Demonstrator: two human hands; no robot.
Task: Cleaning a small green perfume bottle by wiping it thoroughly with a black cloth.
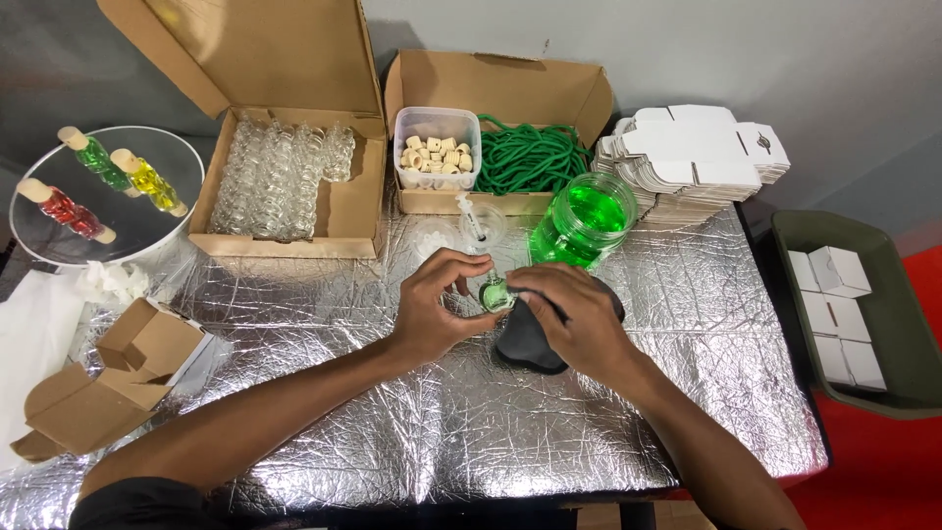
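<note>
Left hand (432,304) pinching small green-filled bottle (496,292), right hand (574,319) gripping dark cloth (525,339), probably wiping; three corked bottles (93,182) finished, box of empties (280,177) left.

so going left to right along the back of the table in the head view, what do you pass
round mirror tray with three coloured bottles → open box of empty glass bottles → clear tub of cork stoppers → coil of green cord → jar of green liquid → stack of flat white cartons → dark bin holding white boxes
</note>
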